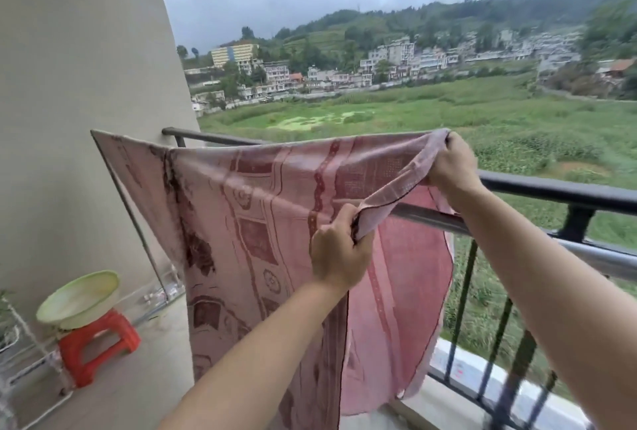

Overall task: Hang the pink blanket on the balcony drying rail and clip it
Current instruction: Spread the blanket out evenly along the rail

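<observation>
Your left hand (pixel 339 252), centre frame, grips the top edge of the pink blanket (pixel 255 223), fingers curled round the fold; your right hand (pixel 451 164), upper right, clutches the same edge, bunched; blanket hangs over the drying rail (pixel 431 217), centre-left; green basin (pixel 79 298) on red stool (pixel 100 343), lower left.

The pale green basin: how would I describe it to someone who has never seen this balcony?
Start at the big beige wall on the left and look down to its foot. A red stool stands there, and the basin sits tilted on top: the only round, pale green thing nearby.
</observation>
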